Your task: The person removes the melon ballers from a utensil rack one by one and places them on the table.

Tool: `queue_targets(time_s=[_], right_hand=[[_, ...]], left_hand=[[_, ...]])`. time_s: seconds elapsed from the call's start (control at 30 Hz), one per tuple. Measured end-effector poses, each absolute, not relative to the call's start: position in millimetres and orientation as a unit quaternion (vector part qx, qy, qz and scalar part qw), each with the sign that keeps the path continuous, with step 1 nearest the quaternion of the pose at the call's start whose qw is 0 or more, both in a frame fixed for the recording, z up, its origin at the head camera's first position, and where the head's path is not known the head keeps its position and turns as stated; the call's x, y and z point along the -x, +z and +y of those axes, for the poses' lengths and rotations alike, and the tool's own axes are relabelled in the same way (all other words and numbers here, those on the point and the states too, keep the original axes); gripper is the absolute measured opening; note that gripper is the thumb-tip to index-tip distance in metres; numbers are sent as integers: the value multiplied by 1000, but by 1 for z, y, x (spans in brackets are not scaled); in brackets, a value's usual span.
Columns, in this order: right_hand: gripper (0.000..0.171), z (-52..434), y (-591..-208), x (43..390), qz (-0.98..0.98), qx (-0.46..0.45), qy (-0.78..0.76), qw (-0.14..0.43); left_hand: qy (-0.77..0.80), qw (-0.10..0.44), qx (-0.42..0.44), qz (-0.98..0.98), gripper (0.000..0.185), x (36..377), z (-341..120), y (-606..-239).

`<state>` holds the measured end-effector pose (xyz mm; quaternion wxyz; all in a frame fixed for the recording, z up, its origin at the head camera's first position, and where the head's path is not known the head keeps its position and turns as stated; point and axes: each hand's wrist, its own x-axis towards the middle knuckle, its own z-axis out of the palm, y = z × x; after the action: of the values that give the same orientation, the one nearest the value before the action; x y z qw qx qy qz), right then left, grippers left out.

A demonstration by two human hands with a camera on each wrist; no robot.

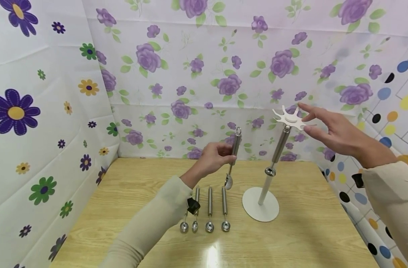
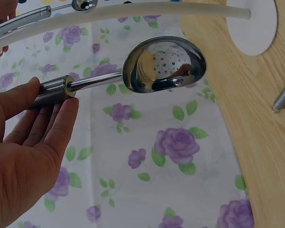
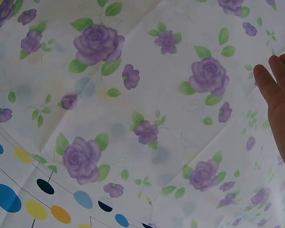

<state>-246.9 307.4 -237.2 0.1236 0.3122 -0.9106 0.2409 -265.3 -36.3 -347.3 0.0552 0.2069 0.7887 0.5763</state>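
In left hand [image 1: 213, 158]: scoop [image 1: 233, 156]

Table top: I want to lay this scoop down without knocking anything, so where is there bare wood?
The table is bare left of the four scoops and along the far edge by the wall. Bare too right of the stand base. Crowded: centre front, between the scoops and the base.

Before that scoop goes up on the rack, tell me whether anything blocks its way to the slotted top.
Nothing visible blocks it. The scoop in the left hand faces open air; one hung scoop and the right hand already occupy the rack top.
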Motion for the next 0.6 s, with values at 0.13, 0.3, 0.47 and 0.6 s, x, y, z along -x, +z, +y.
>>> queue_targets(time_s=[0.13, 0.3, 0.47, 0.6], right_hand=[[61, 306, -237, 248, -908, -319, 239, 130], [33, 305, -237, 249, -899, -336, 244, 138], [31, 307, -238, 250, -897, -342, 238, 144], [30, 307, -238, 250, -899, -340, 232, 149]], left_hand=[[590, 56, -204, 779, 26, 265, -49, -357], [585, 57, -183, 788, 27, 263, -64, -368], [580, 49, -151, 799, 27, 262, -75, -380], [579, 37, -132, 804, 25, 262, -81, -387]])
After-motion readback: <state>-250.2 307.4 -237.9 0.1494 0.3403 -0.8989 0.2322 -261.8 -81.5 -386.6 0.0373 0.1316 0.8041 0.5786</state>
